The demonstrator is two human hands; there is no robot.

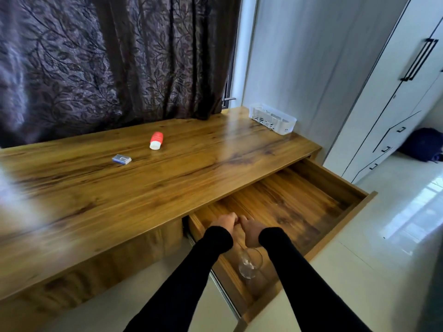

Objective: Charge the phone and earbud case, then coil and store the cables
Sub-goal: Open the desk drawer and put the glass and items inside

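Below the wooden desk top point(119, 192), a wooden drawer point(299, 200) is pulled far out. Both my hands reach into its near left corner, and black sleeves cover both arms. My left hand point(224, 222) and my right hand point(249, 230) touch each other with the fingers curled and the backs facing me. Whatever lies under the fingers is hidden. I see no phone, earbud case or cable anywhere.
A clear stemmed glass point(250, 264) lies on its side in the drawer, just behind my wrists. A red-and-white bottle point(155, 140) and a small blue box point(121, 159) lie on the desk. At the back right corner stands a white basket point(272, 118). Right: white wardrobe point(383, 92), dark bag point(424, 144).
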